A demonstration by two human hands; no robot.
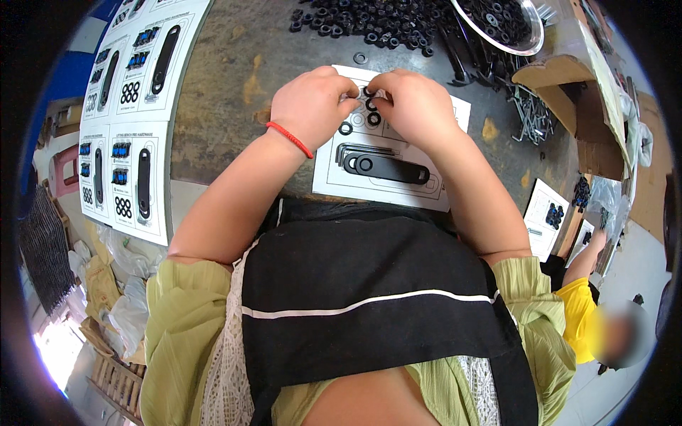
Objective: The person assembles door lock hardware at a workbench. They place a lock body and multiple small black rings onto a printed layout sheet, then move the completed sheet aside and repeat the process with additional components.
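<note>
A white printed card (326,176) lies on the table under both my hands. Its lower part bears a flat black wrench-like bar (398,169) with rounded ends, beside several bent hex keys (347,150). Black ring washers (345,128) rest on the upper part. My left hand (317,101), with a red cord at the wrist, has thumb and fingers bent together over the card's top; whatever is between them is too small to make out. Opposite it, my right hand (412,106) pinches at a black washer (368,91) by its fingertips.
Loose black nuts (369,20) are heaped at the far side, near a metal bowl (536,35) of black parts. Metal hex keys (531,117) lie beside a cardboard box (600,145) at right. Packed cards (128,181) line the left. A co-worker in yellow (579,312) sits at right.
</note>
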